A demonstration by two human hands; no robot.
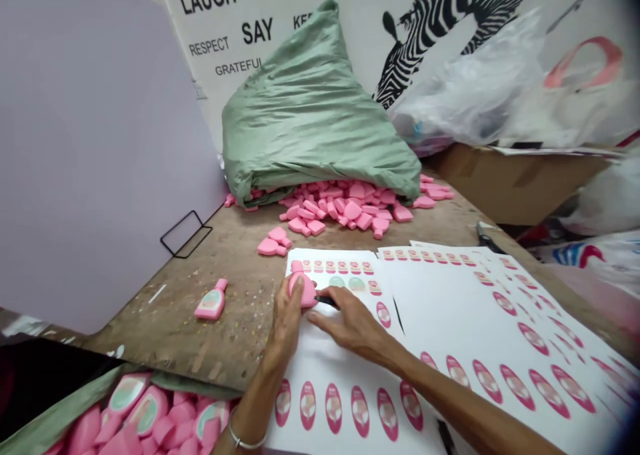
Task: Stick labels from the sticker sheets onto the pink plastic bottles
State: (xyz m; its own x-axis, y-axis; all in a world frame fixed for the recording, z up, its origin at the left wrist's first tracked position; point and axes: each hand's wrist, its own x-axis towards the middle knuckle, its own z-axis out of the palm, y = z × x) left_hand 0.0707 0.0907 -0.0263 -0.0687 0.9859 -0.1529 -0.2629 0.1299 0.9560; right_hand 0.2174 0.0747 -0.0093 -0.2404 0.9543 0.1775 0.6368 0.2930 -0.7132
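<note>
Pink bottle-shaped piece [301, 288], likely light, stiff and smooth, sits on the sticker sheet [345, 348], gripped by its flat sides in the left hand [287, 318], while the right hand [350, 322] pinches a dark tool [326, 301] beside it.

A single camera sits on the person's head, looking forward and down over the table [235, 242], close above both hands. It faces the wall poster [280, 22], probably tilted slightly.

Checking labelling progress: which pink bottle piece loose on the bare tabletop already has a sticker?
The lone pink bottle piece left of the sticker sheets, showing a pale oval label; those spilling from the green sack look plain.
</note>
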